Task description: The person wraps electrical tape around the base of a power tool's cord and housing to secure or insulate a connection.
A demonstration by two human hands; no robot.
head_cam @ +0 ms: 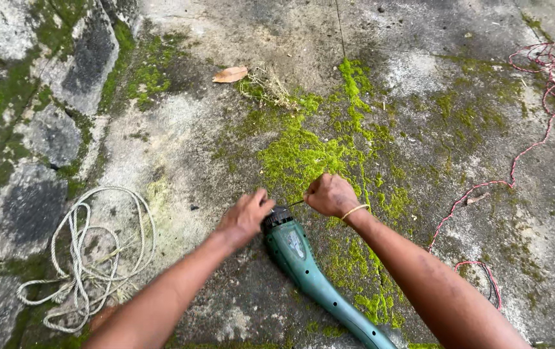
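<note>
A green power tool [309, 271] with a long handle lies on mossy concrete, its black head pointing away from me. My left hand [246, 216] grips the black head [277, 218] at the tool's front end. My right hand [331, 195], with a thin bracelet at the wrist, is closed into a fist just right of the head, pinching a thin dark tool or key [295, 203] that reaches toward the head. What exactly the thin piece is cannot be made out.
A coil of pale rope [87, 258] lies at the left by a stone wall [25, 116]. A tangled red cord [535, 110] trails across the right side. A dry leaf [230, 74] and bright green moss [309, 155] lie ahead.
</note>
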